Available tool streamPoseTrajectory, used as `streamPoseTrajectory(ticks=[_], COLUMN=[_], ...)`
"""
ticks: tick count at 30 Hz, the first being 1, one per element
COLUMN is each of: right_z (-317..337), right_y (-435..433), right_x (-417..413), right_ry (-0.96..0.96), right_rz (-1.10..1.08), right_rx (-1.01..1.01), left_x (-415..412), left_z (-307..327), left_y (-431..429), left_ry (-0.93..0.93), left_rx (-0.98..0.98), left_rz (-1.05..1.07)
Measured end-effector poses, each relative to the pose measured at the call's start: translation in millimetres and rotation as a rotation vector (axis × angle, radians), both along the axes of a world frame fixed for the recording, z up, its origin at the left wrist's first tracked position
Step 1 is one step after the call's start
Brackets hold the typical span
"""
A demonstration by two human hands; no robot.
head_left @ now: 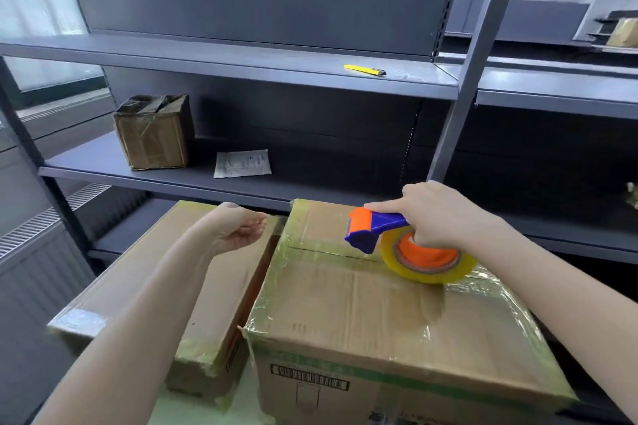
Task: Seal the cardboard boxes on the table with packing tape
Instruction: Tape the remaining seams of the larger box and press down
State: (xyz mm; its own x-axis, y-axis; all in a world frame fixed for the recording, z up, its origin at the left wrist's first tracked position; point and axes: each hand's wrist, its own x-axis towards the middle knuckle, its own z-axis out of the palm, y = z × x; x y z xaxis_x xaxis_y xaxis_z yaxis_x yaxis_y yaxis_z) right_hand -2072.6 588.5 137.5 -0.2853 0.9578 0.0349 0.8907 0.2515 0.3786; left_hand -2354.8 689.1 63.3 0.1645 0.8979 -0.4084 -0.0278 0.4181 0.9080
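My right grip (445, 214) wraps the orange-and-blue plastic tape dispenser (376, 228), centre right. I should press it flat along the seam of the brown cardboard box (345, 304). My left grip (238, 231) hangs loosely curled, empty.

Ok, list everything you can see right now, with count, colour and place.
large cardboard box: 1, brown, front right, edges taped
flat cardboard box: 1, brown, left beside it
tape dispenser: 1, blue and orange, on the large cardboard box's seam
tape roll: 1, yellowish clear, on the dispenser
small box: 1, brown, middle shelf left
paper sheet: 1, white, right of small box
utility knife: 1, yellow, upper shelf
shelving: 1, dark grey, behind
left hand: 1, empty, above the flat cardboard box
right hand: 1, grips tape dispenser
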Motion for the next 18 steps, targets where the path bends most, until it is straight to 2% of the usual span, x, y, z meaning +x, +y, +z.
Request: streamPoseTrajectory(ticks=[9, 18], right_z=[0, -3], right_y=[9, 14], right_x=[-20, -22], right_ry=[-0.148, -0.149], right_rz=[0.057, 0.046], right_rx=[0.001, -0.006], left_x=[-1, 6], left_z=[-25, -50], left_y=[-2, 2], left_ry=[-0.022, 0.03], left_rx=[0.012, 0.055], left_rz=[0.04, 0.095])
